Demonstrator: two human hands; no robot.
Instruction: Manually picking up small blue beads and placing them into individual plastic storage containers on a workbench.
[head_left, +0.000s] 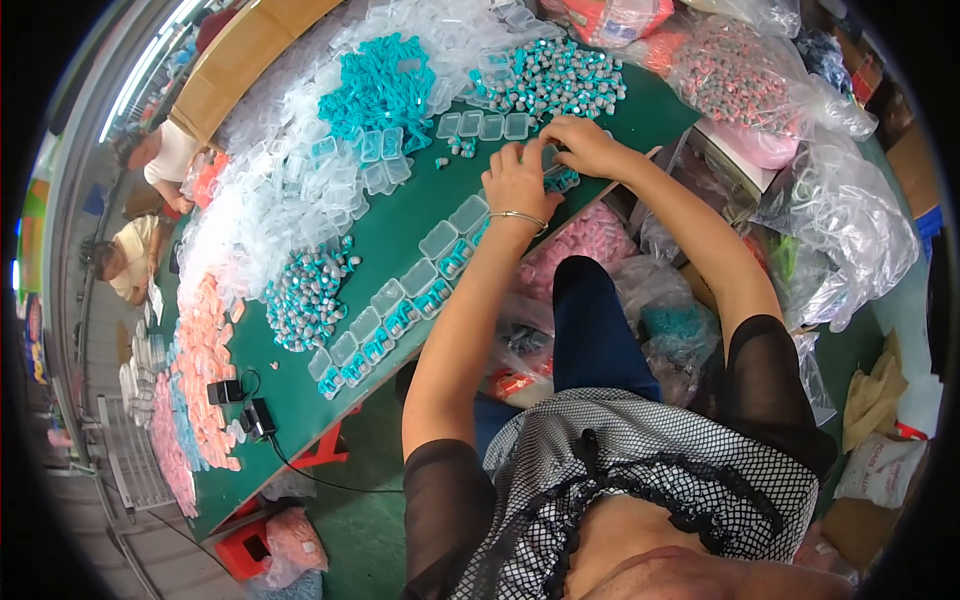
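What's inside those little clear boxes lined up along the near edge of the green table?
The clear boxes hold small teal and grey pieces, packed in rows. The box under the left hand and right hand is mostly covered, so its contents stay unseen.

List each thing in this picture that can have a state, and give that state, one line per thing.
Left hand: palm down on the table edge, wearing a bangle.
Right hand: fingers pressed on a small box.
Small box: under both hands, holding teal pieces.
Row of clear boxes: open, one side filled with teal pieces.
Teal and grey pieces: loose in a heap.
Clear bag: full of pink pieces.
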